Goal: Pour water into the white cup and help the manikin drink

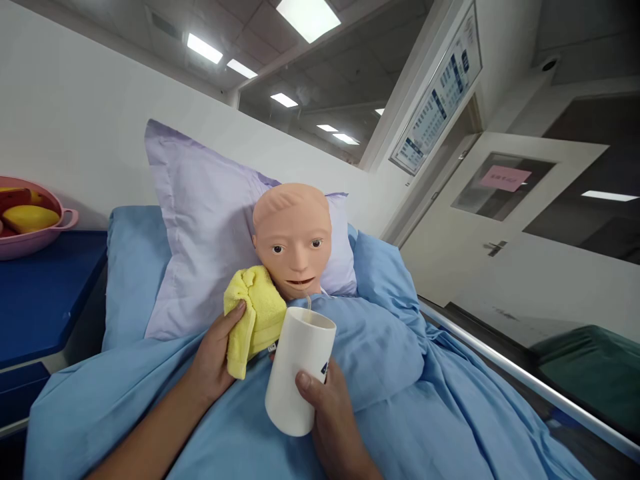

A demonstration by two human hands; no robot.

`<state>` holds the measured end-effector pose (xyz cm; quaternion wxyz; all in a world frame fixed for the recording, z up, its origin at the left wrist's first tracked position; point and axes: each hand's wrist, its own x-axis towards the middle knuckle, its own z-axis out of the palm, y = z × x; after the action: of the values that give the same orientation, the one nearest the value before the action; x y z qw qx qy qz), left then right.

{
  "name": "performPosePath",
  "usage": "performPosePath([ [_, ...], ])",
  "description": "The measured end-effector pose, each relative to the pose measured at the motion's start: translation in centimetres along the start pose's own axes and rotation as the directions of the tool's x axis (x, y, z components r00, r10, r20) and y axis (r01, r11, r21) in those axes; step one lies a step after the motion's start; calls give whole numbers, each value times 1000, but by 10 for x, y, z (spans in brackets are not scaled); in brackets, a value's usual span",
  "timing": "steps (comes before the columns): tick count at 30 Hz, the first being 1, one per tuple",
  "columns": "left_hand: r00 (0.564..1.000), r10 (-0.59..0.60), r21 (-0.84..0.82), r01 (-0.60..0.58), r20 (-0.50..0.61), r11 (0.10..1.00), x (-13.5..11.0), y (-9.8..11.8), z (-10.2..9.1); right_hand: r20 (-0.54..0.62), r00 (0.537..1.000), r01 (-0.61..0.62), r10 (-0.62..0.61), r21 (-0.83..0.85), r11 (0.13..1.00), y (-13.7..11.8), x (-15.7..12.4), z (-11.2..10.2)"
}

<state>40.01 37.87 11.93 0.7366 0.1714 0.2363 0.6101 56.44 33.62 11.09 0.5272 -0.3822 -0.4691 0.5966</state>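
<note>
Blocked below the manikin head (293, 233) by the tilted white cup (293, 373) in the right hand (331, 407) and the straw (309, 302) rising from it, and to the left by the yellow towel (259, 310) in the left hand (215, 353), with hardly any gap showing between towel and cup. Hemmed in behind by the pillow (200, 233) and wall (75, 120). Open above the manikin head, and rightward over the blue quilt (440, 400) to the bed rail (525, 385).

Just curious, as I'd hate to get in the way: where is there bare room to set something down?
The blue tabletop, between the pink basket and the tabletop's near edge; also the rumpled blue quilt between the white cup and bed rail. It's crowded below the manikin head: left hand, yellow towel, cup and right hand.
</note>
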Motion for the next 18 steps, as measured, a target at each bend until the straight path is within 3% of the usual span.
performPosePath([
  [5,1000,1,18,-1,-8,1000,2,-1,-3,-14,1000,-17,18,18,1000,-1,0,3],
  [13,1000,4,-15,-4,14,1000,-2,0,0,67,998,0,-2,25,1000,-5,0,2],
  [18,1000,0,-10,0,7,1000,0,0,0,36,999,-10,8,41,999,-11,-3,7],
])
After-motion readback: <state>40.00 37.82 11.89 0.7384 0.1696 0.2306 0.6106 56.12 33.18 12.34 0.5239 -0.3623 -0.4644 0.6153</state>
